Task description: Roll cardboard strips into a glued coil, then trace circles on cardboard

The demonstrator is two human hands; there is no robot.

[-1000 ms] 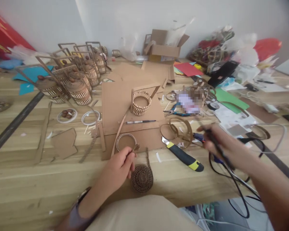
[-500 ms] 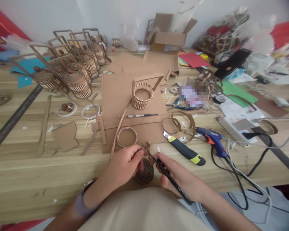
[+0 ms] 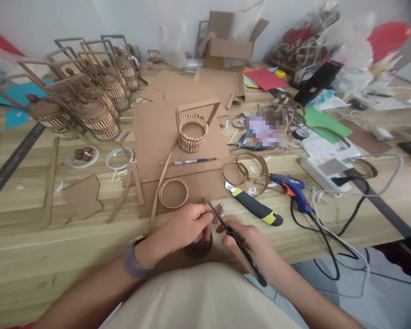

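My right hand [image 3: 248,240] is closed around black-handled scissors [image 3: 241,249], whose thin blades point up and left to the tips of my left fingers. My left hand [image 3: 188,226] has its thumb and fingers pinched together; what is between them is too small or hidden to make out. Partly under my left fingers, close to my body, lies a dark brown coiled disc [image 3: 198,250]. Just beyond the scissor tips is a little heap of brown scraps [image 3: 219,209]. Farther off, a small round basket [image 3: 193,135] with a tall handle stands on cardboard [image 3: 154,123].
A yellow-and-black utility knife [image 3: 256,208] and a blue glue gun [image 3: 294,189] with cords lie to the right. A tape ring [image 3: 173,193] and a pen [image 3: 195,161] rest on the cardboard. Several lidded baskets [image 3: 97,119] stand at the back left.
The view has shifted a little to the right. My left hand now covers more of the coiled disc, and the scissors stay at my left fingertips.
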